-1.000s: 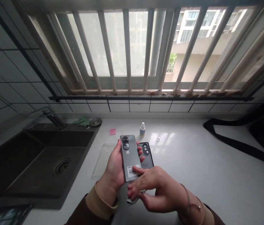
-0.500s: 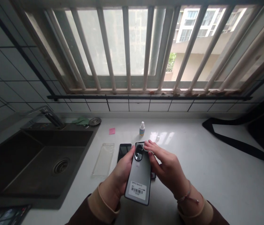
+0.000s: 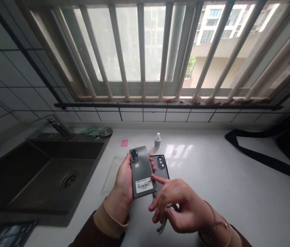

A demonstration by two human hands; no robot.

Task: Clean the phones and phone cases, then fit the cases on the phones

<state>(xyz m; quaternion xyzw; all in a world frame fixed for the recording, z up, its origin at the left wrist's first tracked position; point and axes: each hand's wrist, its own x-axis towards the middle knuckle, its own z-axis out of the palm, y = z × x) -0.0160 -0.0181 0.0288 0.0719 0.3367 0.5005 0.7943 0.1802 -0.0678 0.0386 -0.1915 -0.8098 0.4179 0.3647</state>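
My left hand (image 3: 123, 180) is wrapped round a grey-green smartphone (image 3: 142, 171), back up, its camera module at the top left and a white barcode label near the bottom. My right hand (image 3: 179, 206) is just right of it, index finger stretched to the phone's right edge by the label. Between the curled fingers and thumb of that hand is a small grey cloth (image 3: 161, 227), one end hanging down. Partly behind the held phone lies a dark phone case (image 3: 163, 171) with camera cutouts. A clear phone case (image 3: 110, 173) lies left, partly covered by my left hand.
A small white dropper bottle (image 3: 157, 141) and a pink sticky note (image 3: 124, 143) are on the counter beyond the phone. The dark sink (image 3: 69, 206) with its tap (image 3: 59, 127) is at left. A black strap (image 3: 247, 140) lies at right.
The held phone has shifted up and left. My right hand has come off the camera area and moved down with the cloth, its index finger now stretched out. More of the dark case shows.
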